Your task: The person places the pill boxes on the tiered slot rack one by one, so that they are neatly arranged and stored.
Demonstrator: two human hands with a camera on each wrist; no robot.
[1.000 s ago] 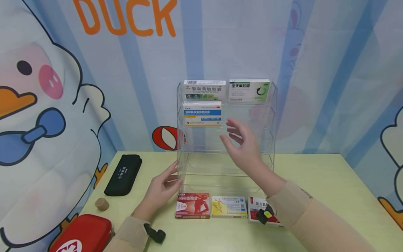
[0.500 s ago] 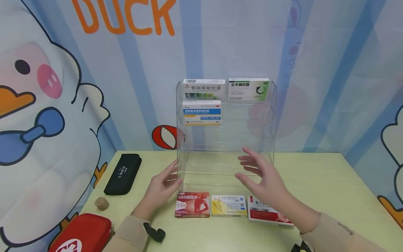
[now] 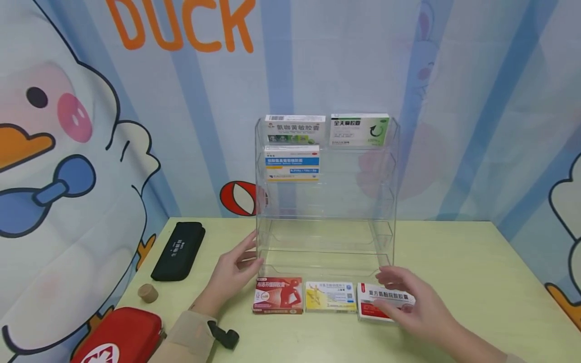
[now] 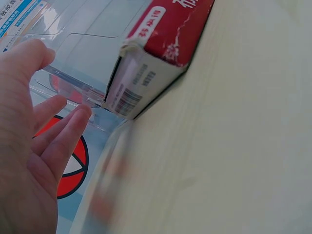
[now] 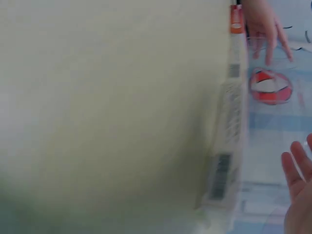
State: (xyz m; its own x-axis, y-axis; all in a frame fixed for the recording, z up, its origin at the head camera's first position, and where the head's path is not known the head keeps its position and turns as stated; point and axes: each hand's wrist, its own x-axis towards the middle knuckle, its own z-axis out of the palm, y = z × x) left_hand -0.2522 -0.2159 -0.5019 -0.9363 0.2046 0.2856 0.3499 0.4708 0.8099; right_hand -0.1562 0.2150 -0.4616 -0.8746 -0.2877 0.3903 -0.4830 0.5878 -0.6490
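Note:
A clear tiered display rack stands on the table. My left hand is at its lower left side, thumb at the front and fingers along the side panel, with the rack's edge between them in the left wrist view. My right hand hovers with spread fingers over the right end of a red-and-white medicine box, its thumb covering part of the front. Left of that box lie a yellow-and-white medicine box and a red medicine box. In the right wrist view the right fingers look apart from the box.
The rack's top tier holds a white-and-green box and a green-arrow box; a blue-striped box sits one tier below. At left are a black case, a cork-like stub and a red zip case.
My right hand has come down and to the right, from in front of the rack's second tier to the red-and-white box. The left hand has stayed at the rack's side.

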